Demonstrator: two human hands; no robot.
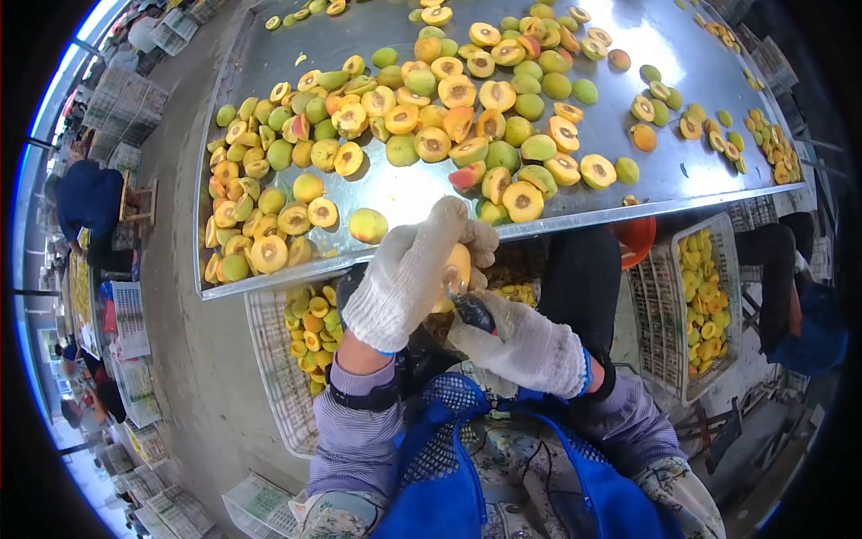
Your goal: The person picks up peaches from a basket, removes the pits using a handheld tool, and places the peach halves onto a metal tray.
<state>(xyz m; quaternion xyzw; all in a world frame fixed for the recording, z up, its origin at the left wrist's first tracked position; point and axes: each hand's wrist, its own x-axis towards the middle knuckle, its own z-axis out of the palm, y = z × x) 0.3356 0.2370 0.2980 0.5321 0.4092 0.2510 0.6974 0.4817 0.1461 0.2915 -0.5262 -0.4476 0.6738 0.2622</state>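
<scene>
My left hand (404, 269), in a white knit glove, is closed around a peach half (458, 266) just in front of the table edge. Its yellow cut face shows between the fingers. My right hand (521, 340), also gloved, grips a pitting tool with a dark handle (473, 313). The tool's metal tip meets the peach, and its exact shape is partly hidden. Beyond my hands, many halved peaches (523, 201) lie on the metal table (584, 218), some showing their stones. A lone peach (368, 225) sits near the edge by my left hand.
Below the table, a plastic crate (278, 395) of peach pieces stands at my left and another crate (654, 314) at my right. An orange-red bucket (636, 241) is under the edge. People sit at the far left (90, 202) and right (813, 332).
</scene>
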